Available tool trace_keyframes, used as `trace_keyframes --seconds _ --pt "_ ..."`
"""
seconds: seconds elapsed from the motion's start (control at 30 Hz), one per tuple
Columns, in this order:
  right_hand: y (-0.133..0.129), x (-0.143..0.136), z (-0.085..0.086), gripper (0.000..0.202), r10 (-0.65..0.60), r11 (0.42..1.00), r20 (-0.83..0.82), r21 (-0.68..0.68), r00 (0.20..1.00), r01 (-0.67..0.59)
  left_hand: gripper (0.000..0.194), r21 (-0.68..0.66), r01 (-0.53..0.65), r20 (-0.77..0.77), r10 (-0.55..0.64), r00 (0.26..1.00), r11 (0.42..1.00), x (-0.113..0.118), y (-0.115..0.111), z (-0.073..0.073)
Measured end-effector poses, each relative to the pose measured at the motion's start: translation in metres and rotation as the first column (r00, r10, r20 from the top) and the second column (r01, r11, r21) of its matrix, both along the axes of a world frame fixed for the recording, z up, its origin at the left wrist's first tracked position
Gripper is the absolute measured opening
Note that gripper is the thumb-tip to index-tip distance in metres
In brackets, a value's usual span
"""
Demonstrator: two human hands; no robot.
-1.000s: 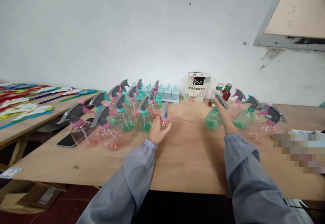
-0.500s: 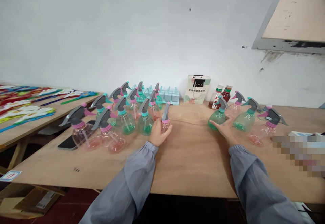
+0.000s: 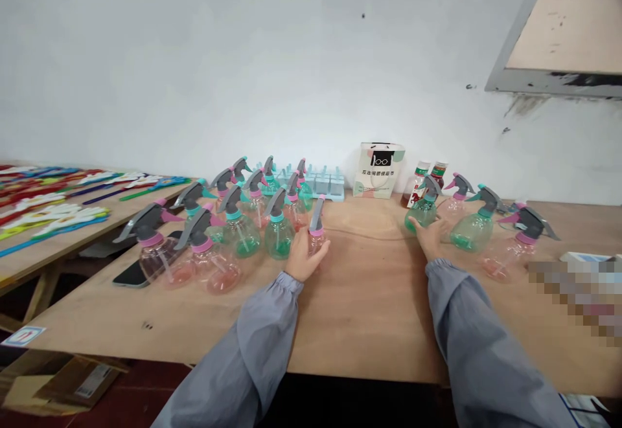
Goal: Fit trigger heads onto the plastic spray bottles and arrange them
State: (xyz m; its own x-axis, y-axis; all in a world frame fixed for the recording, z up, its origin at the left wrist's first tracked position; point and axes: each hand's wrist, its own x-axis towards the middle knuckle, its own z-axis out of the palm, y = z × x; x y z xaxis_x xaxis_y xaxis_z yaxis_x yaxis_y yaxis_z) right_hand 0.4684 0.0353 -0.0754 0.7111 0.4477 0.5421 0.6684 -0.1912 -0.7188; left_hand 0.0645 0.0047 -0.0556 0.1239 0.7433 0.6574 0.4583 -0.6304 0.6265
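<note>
My left hand (image 3: 307,256) is wrapped round a pink spray bottle (image 3: 317,230) with a grey trigger head, upright on the wooden table (image 3: 359,324). At the right, my right hand (image 3: 430,232) has its thumb and fingers round the lower part of a green spray bottle (image 3: 424,208). Just right of that hand stand another green bottle (image 3: 471,230) and a pink bottle (image 3: 505,258), with a smaller pink one (image 3: 455,205) behind. Several pink and green spray bottles stand in a group left of my left hand, among them a green one (image 3: 278,237).
A dark phone (image 3: 130,274) lies behind the left bottles. Along the wall are a light blue tray (image 3: 330,185), a printed paper bag (image 3: 378,170) and two red-brown bottles (image 3: 413,188). Colourful flat items (image 3: 63,211) cover the side table at left.
My right hand has shifted slightly, and its fingers have closed round the green bottle. My left hand keeps its hold on the pink bottle.
</note>
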Motion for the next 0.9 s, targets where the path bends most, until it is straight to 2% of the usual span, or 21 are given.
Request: trace_keyframes --seconds 0.13,0.27,0.37,0.47,0.53,0.57,0.63,0.67,0.73,0.77,0.83,0.9 --pt "0.007 -0.003 -0.001 0.093 -0.058 0.997 -0.043 0.048 0.997 0.060 0.032 0.028 0.013 -0.005 -0.013 1.000 1.000 0.000 0.001 -0.002" --pt "-0.005 -0.013 -0.002 0.088 -0.074 0.983 -0.002 0.165 0.997 0.074 0.035 0.043 0.015 -0.002 -0.015 1.000 0.999 0.000 0.002 -0.003" --pt "-0.023 -0.037 0.002 0.063 0.028 0.953 0.044 0.300 0.999 -0.040 0.039 0.058 0.055 0.004 -0.055 0.998 0.997 0.002 0.000 -0.007" --pt "-0.040 -0.076 0.012 0.044 0.239 0.907 0.120 0.326 0.964 -0.266 0.040 0.072 0.176 -0.010 -0.176 0.984 0.982 0.006 -0.003 -0.012" --pt "-0.049 -0.109 0.022 0.040 0.471 0.825 0.163 0.266 0.867 -0.499 0.047 0.081 0.250 -0.038 -0.248 0.968 0.965 0.010 -0.007 -0.014" --pt "-0.053 -0.125 0.027 0.042 0.596 0.751 0.179 0.221 0.783 -0.622 0.052 0.084 0.278 -0.057 -0.274 0.960 0.957 0.012 -0.010 -0.014" --pt "-0.061 -0.157 0.037 0.060 0.785 0.572 0.184 0.154 0.592 -0.806 0.059 0.084 0.303 -0.107 -0.294 0.950 0.949 0.017 -0.015 -0.014" --pt "-0.064 -0.171 0.042 0.073 0.848 0.486 0.170 0.131 0.503 -0.864 0.062 0.081 0.294 -0.140 -0.281 0.949 0.952 0.019 -0.018 -0.015" --pt "-0.071 -0.195 0.049 0.087 0.916 0.368 0.118 0.140 0.384 -0.919 0.073 0.073 0.233 -0.227 -0.211 0.951 0.970 0.022 -0.024 -0.015" --pt "-0.073 -0.204 0.052 0.087 0.935 0.331 0.082 0.155 0.346 -0.931 0.080 0.075 0.192 -0.273 -0.165 0.948 0.979 0.023 -0.026 -0.015" --pt "-0.076 -0.215 0.057 0.075 0.953 0.296 0.005 0.181 0.302 -0.938 0.087 0.111 0.137 -0.324 -0.095 0.941 0.984 0.022 -0.030 -0.014" --pt "-0.077 -0.219 0.060 0.063 0.959 0.282 -0.054 0.185 0.277 -0.941 0.077 0.219 0.114 -0.264 -0.053 0.963 0.969 0.017 -0.030 -0.010"
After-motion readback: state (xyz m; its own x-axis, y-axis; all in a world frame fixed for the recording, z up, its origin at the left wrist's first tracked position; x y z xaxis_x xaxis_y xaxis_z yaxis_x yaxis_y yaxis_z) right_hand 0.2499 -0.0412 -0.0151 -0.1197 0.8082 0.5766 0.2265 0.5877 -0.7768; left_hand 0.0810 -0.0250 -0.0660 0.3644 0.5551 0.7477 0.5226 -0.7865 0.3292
